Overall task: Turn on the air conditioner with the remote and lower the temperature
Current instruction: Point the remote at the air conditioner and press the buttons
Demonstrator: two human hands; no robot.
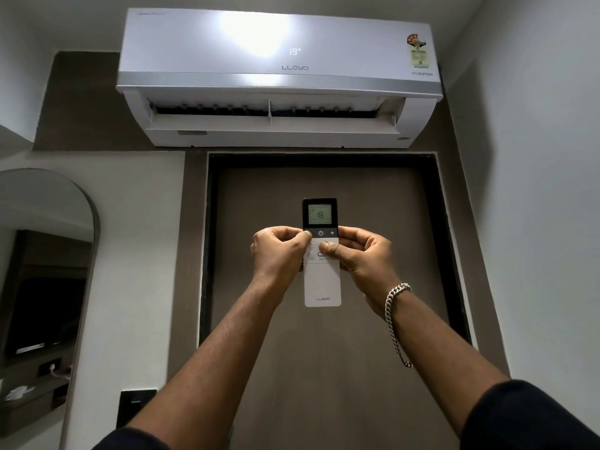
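Observation:
A white air conditioner [279, 76] hangs high on the wall above a brown door. Its flap is open and its front display reads 19. I hold a white remote [322, 284] upright in front of the door, pointed up at the unit. The remote's screen reads 18. My left hand [279, 251] grips the remote's left side, with the thumb on the button at the left of the dark strip. My right hand [360, 251] grips the right side, its thumb lying across the white buttons below the strip. A silver chain bracelet circles my right wrist.
The brown door [324, 368] with a dark frame fills the middle behind the remote. An arched mirror [45, 287] stands at the left, with a shelf and sockets below it. A dark switch plate [136, 407] sits left of the door. A plain white wall runs along the right.

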